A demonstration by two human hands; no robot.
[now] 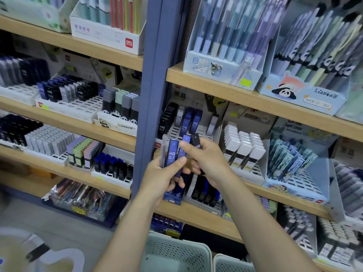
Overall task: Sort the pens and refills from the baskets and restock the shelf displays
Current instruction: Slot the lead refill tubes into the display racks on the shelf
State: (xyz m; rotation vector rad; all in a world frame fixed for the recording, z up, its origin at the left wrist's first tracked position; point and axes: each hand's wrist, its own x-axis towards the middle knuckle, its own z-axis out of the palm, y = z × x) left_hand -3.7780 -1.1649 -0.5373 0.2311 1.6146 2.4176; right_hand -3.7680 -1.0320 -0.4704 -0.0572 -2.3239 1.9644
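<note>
Left hand point(163, 173) grips upright blue HB 0.7 lead refill cases point(172, 154) before the HB 0.7 shelf tray point(176, 132); right hand point(204, 160) pinches a black case point(196, 141), its cap end up.

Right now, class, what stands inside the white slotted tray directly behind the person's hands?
The white slotted tray holds upright HB 0.7 lead cases: black, blue, grey. Its front rows are hidden behind the left hand, the right hand and the cases they hold.

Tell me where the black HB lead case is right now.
In the head view, centre frame: the right hand pinches the black lead case beside the blue cases in the left hand.
</note>
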